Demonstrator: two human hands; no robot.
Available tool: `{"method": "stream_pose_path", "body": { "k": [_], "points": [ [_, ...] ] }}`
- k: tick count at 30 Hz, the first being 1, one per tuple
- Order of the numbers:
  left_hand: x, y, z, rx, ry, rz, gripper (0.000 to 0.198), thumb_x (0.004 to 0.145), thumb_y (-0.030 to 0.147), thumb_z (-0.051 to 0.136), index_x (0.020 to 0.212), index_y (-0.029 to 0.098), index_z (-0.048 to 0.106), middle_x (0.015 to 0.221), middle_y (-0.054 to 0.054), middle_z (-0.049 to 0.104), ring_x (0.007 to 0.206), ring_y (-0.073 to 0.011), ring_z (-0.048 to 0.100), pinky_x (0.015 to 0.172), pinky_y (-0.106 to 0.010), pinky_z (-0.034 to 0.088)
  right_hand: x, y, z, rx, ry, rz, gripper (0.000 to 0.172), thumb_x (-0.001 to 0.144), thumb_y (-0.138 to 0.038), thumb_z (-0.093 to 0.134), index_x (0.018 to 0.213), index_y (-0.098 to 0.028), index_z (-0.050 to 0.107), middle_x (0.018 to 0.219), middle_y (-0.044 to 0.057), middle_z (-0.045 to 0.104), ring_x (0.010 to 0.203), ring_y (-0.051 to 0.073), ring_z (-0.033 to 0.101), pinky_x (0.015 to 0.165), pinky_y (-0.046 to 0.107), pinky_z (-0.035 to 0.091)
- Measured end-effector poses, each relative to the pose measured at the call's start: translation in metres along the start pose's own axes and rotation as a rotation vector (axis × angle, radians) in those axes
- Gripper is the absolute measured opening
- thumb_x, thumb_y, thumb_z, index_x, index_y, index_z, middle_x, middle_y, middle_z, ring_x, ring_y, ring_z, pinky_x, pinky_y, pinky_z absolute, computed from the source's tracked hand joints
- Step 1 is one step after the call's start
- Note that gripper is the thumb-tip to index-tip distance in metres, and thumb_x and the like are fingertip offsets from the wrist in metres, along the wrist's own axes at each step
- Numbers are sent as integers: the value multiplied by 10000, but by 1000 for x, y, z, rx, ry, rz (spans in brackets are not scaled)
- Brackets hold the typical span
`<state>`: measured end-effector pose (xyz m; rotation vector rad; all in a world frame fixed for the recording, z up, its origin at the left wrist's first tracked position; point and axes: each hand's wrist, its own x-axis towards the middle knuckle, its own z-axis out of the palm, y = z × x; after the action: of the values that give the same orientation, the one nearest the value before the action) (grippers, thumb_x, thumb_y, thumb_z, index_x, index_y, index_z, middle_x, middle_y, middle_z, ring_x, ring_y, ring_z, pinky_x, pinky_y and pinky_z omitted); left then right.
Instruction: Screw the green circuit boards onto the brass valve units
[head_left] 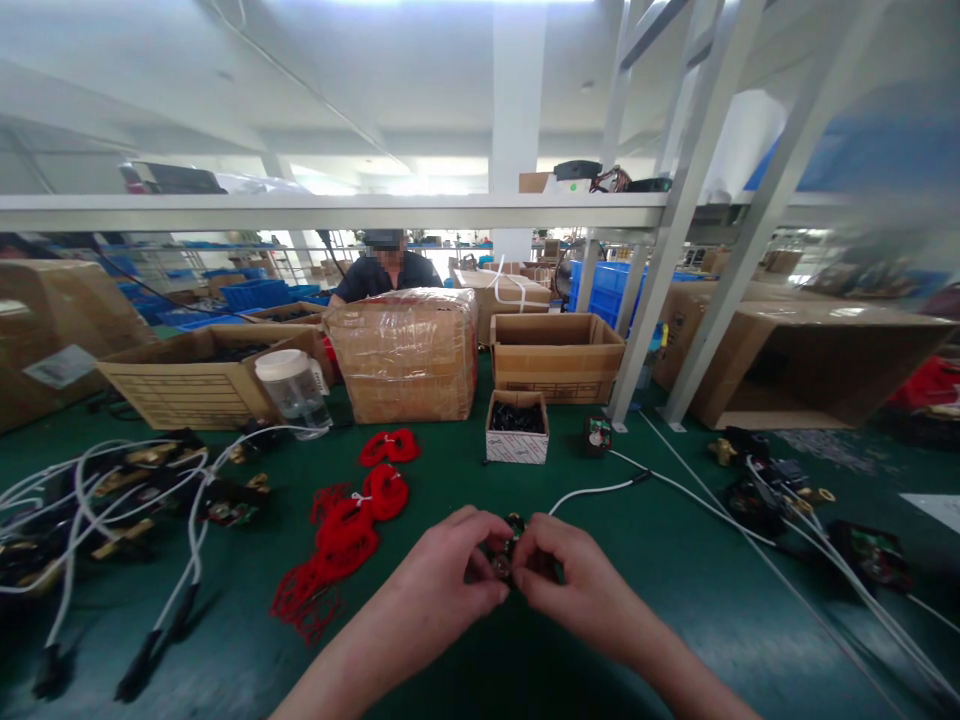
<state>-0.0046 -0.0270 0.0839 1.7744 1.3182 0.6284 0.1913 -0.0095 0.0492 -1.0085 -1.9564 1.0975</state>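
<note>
My left hand and my right hand meet over the green table, both pinched on one small dark part with a metal end. A white cable runs from that part off to the right. Bundles of red ties lie just left of my hands. A small white box of black pieces stands beyond them.
Brass parts with white cables pile at the left, similar ones at the right. A clear jug, a wrapped carton and open cartons line the back. Grey frame legs stand right of centre. A person sits behind.
</note>
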Motion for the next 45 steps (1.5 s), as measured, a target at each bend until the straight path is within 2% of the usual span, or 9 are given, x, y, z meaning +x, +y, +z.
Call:
{"method": "stream_pose_path", "body": {
  "k": [5, 9, 14, 28, 45],
  "points": [
    [-4, -10, 9, 84, 60, 25, 215, 754, 137, 580, 851, 231, 747, 876, -11, 697, 850, -169, 662, 796, -270, 495, -5, 11, -3, -36, -9, 19, 118, 776, -72, 595, 761, -183, 631, 787, -21, 551, 684, 119, 520, 593, 220, 376],
    [-5, -18, 21, 63, 180, 43, 256, 766, 118, 565, 918, 244, 728, 902, -9, 711, 866, -175, 667, 810, -276, 497, -8, 22, -6, -71, -11, 52, 119, 793, -72, 590, 780, -185, 626, 792, -23, 554, 677, 116, 516, 590, 217, 376],
    [0, -27, 30, 47, 228, 70, 290, 780, 88, 536, 952, 245, 709, 929, -11, 711, 880, -176, 667, 813, -272, 497, -3, 27, -12, -98, 0, 74, 90, 826, -104, 597, 799, -185, 623, 792, -26, 560, 675, 117, 510, 590, 220, 378],
    [12, -31, 24, 159, 255, 36, 267, 831, 87, 502, 949, 227, 697, 936, -33, 670, 891, -189, 644, 792, -286, 468, 23, 29, -11, -236, 12, 14, 95, 854, -98, 610, 820, -184, 630, 839, -10, 565, 715, 126, 551, 630, 239, 423],
    [21, -40, 20, 198, 295, 80, 275, 848, 61, 513, 956, 238, 694, 949, -12, 670, 899, -168, 647, 815, -282, 487, 15, 22, 0, -532, 41, -12, 148, 907, -53, 561, 871, -195, 580, 918, 7, 529, 756, 150, 539, 676, 275, 411]
  ]
}}
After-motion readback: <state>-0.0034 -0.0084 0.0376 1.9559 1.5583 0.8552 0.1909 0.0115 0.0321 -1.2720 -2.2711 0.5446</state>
